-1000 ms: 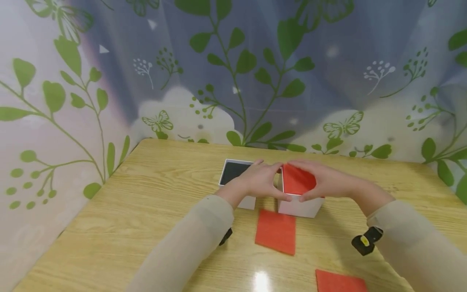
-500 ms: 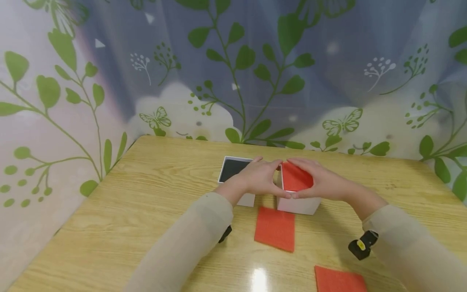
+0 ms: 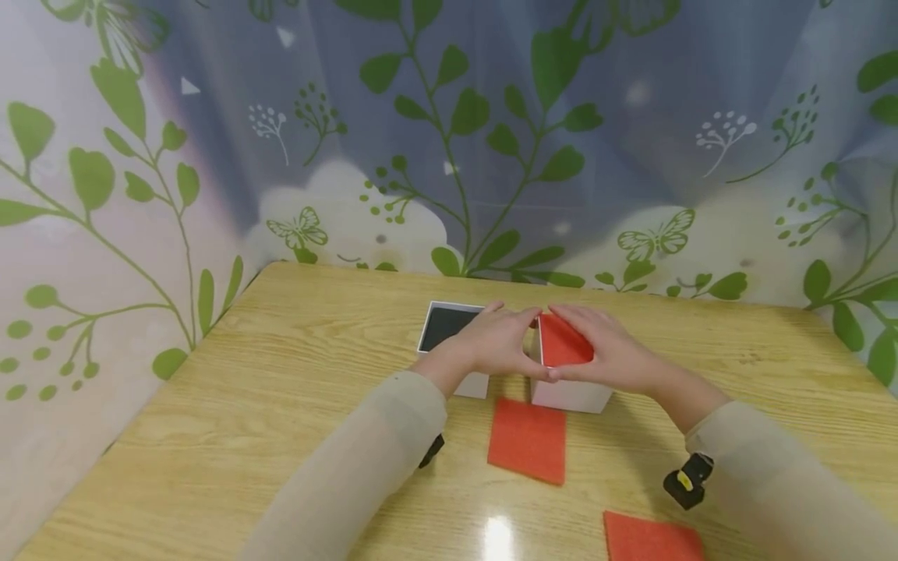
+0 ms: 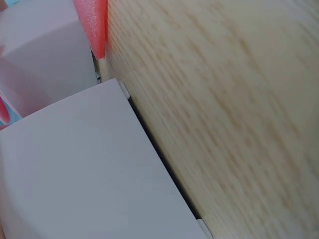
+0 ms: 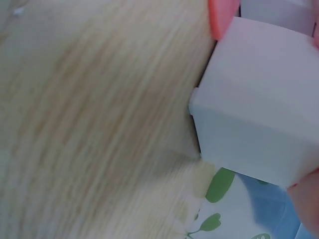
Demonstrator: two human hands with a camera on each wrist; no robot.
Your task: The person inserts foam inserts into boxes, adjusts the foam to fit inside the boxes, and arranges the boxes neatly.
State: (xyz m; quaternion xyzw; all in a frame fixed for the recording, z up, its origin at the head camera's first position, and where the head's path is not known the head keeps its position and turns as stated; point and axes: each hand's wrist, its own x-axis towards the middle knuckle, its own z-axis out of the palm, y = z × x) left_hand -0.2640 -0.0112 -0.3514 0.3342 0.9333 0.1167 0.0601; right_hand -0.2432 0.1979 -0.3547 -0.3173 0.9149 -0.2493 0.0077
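Toward the back of the table, a white box (image 3: pixel 571 396) stands with red material (image 3: pixel 561 343) showing in its open top. My left hand (image 3: pixel 498 343) holds its left side, thumb at the front rim and fingers near the back left corner. From the right, my right hand (image 3: pixel 613 351) spans the same box, with its thumb on the front rim and fingers at the far rim. The two thumb tips meet at the front. In the right wrist view, a fingertip (image 5: pixel 305 199) touches the white side. The red material is partly hidden by my right hand.
Left of it stands a second white box (image 3: pixel 473 385) with a black inside (image 3: pixel 445 325), partly behind my left hand. A red foam sheet (image 3: pixel 528 440) lies in front of the boxes. Another red sheet (image 3: pixel 652 538) lies at the bottom edge. A patterned curtain hangs behind the table.
My right hand has shifted left over the box's top, covering more of the red material. My left hand stays in place. The view has tilted slightly.
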